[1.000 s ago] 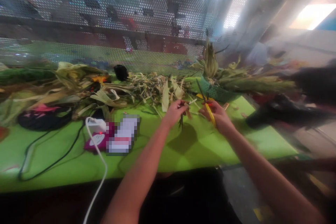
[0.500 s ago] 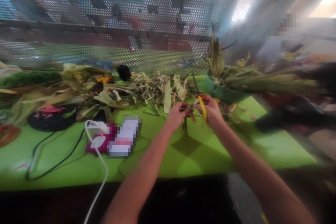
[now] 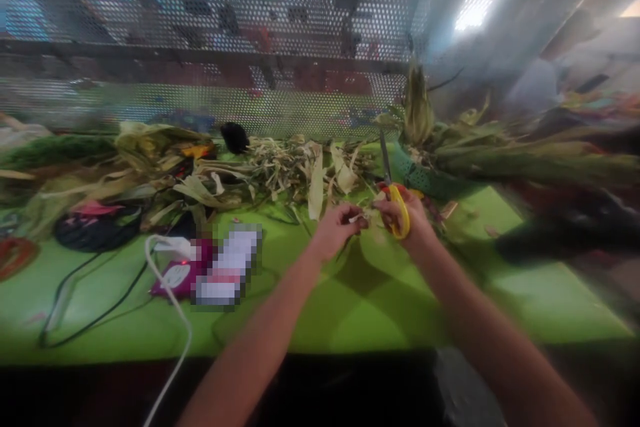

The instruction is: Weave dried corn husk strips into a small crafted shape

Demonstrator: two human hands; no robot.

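Observation:
Over the middle of the green table (image 3: 320, 320), my left hand (image 3: 336, 232) is closed in a pinch on a small piece of dry husk (image 3: 358, 218). Just to its right, my right hand (image 3: 413, 217) is wrapped round yellow-handled scissors (image 3: 399, 212), whose blades point up and away from me. Its thumb and fingertips also come close to the husk piece; whether they touch it is blurred. Behind my hands lie a pile of dry husk strips (image 3: 285, 163) and a broad pale corn husk (image 3: 316, 183).
To the left are a phone (image 3: 227, 267), a magenta extension block (image 3: 175, 277) with a white plug and cable, and a coiled black cable (image 3: 97, 230). A green basket (image 3: 417, 177) and long leafy stalks (image 3: 505, 157) stand at the right. A perforated screen (image 3: 300, 27) rises behind.
The scissors have turned more upright, with the yellow handle lower in my right hand. The piece in my left hand has shifted. The whole view has moved slightly.

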